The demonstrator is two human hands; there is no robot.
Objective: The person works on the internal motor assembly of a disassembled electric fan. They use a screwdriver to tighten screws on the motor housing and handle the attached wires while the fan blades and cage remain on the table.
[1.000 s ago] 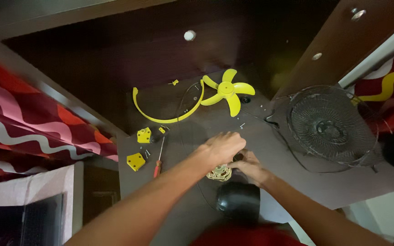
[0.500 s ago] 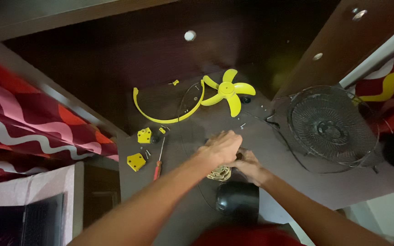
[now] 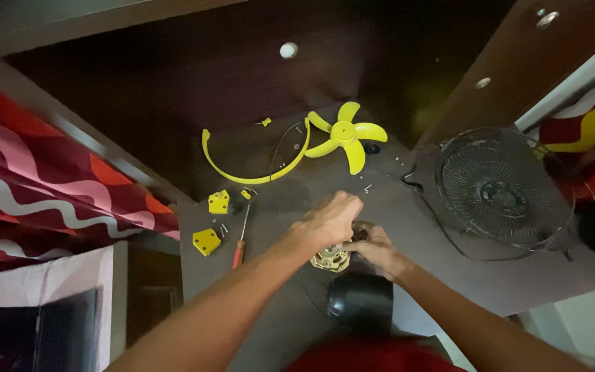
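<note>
My left hand (image 3: 326, 222) is curled over the top of a small pale-yellow fan motor (image 3: 330, 260) on the dark table (image 3: 449, 275). From the right, my right hand (image 3: 373, 246) grips the same motor, fingers closed around its side. A black rounded housing (image 3: 359, 302) sits just in front of the motor, close to me. Most of the motor is hidden under my fingers.
A yellow fan blade (image 3: 346, 135) and a curved yellow rim strip (image 3: 249, 172) lie at the back. Two yellow brackets (image 3: 211, 220), a red-handled screwdriver (image 3: 241, 238) and loose screws are at the left. A wire fan guard (image 3: 500, 186) lies at the right. Red patterned cloth (image 3: 43, 193) borders the left.
Both hands stay on the motor. My left hand has shifted slightly over it; the other parts on the table have not moved.
</note>
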